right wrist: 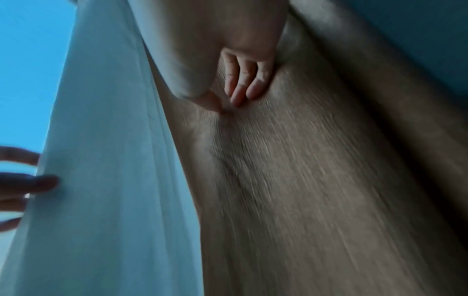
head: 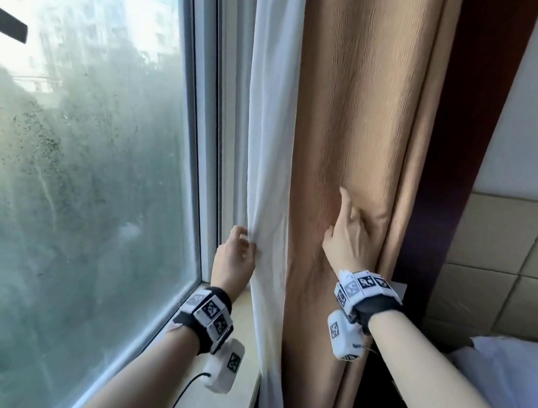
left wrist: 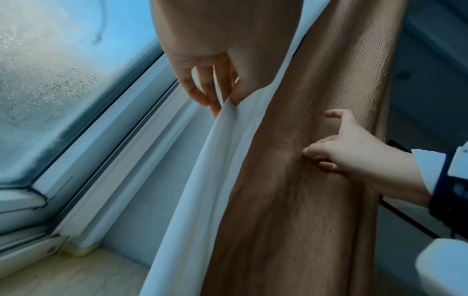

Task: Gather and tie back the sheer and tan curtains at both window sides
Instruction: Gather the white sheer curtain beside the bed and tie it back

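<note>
**Both curtains in hand at the right side of the window**

The tan curtain (head: 360, 113) hangs in broad vertical folds against the dark wooden jamb (head: 458, 126), between it and the sheer curtain (head: 269, 117), which falls just beside the window frame (head: 202, 125) and down past the sill (head: 239, 355). The tan cloth looks thick and ribbed, so it should hold a fold and give a firm purchase, though a full armful will likely be bulky. The sheer is thin and limp; it should bunch easily but could slide out of a loose grip. Both are best gathered at about the height of the hands, encircling the whole width of each.

The left hand (head: 235, 258) has its fingers curled round the sheer's window-side edge, pinching a fold. The right hand (head: 346, 232) lies on the tan curtain, forefinger stretched upward, the other fingertips (right wrist: 240, 96) and thumb nipping a small crease.

No tieback or hook shows. A bed with white linen (head: 513, 376) and a padded wall panel (head: 510, 272) stand close on the right and may crowd that elbow. The glass (head: 60, 157) is misted and spotted.
</note>
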`<state>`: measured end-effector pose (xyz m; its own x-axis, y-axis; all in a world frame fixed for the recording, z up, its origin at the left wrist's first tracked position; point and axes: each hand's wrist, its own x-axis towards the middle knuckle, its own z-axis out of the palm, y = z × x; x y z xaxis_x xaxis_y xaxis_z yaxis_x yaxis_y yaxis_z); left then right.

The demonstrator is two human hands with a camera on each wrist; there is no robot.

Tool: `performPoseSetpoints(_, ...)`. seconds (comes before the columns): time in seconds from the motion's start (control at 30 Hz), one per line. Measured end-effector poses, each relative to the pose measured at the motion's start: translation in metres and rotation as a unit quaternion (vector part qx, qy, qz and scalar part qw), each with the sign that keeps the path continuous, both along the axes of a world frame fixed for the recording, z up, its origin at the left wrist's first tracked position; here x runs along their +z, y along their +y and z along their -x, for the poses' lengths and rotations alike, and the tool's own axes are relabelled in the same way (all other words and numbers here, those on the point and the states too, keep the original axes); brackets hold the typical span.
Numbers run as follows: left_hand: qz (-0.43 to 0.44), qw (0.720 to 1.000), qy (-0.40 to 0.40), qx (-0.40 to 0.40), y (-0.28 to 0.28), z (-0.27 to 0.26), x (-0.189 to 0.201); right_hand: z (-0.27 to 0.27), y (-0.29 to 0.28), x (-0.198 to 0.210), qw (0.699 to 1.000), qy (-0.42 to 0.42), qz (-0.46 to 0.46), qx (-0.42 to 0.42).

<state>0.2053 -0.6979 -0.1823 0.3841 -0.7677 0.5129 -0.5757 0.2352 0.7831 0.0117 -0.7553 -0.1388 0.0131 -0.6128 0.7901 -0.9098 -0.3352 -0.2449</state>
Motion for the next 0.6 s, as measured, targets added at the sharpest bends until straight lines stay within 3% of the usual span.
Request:
performPoseSetpoints(0.07, 0.032, 0.998, -0.043, 0.032, -0.005, -0.004, -0.004, 0.003, -0.004, -0.006, 0.999, 0.047, 0.025, -0.003)
performPoseSetpoints(0.13, 0.077, 0.982, -0.151, 0.085, -0.012, -0.003, -0.006, -0.006, -0.004, -0.006, 0.986, 0.159, 0.051, 0.023)
performPoseSetpoints(0.17, 0.096, 0.966, -0.221, 0.099, -0.015, 0.0, -0.005, -0.012, -0.005, -0.006, 0.967, 0.245, 0.054, 0.04)
performPoseSetpoints(0.23, 0.125, 0.921, -0.362, 0.073, -0.019, 0.01, -0.001, -0.022, -0.01, -0.004, 0.9, 0.433, 0.031, 0.035)
performPoseSetpoints(0.27, 0.128, 0.893, -0.428, 0.049, -0.02, 0.016, 0.0, -0.024, -0.013, -0.001, 0.868, 0.496, 0.017, 0.017)
performPoseSetpoints(0.33, 0.088, 0.852, -0.515, 0.037, -0.026, 0.021, 0.002, -0.019, -0.019, 0.009, 0.832, 0.555, 0.005, 0.009)
performPoseSetpoints(0.37, 0.052, 0.85, -0.522, 0.051, -0.029, 0.021, 0.004, -0.013, -0.02, 0.014, 0.822, 0.569, 0.015, 0.015)
performPoseSetpoints(0.47, -0.048, 0.878, -0.466, 0.093, -0.041, 0.017, 0.011, 0.01, -0.026, 0.027, 0.818, 0.563, 0.1, 0.064)
performPoseSetpoints(0.6, -0.037, 0.89, -0.442, 0.109, -0.056, 0.013, 0.011, 0.059, -0.021, 0.021, 0.837, 0.51, 0.156, 0.125)
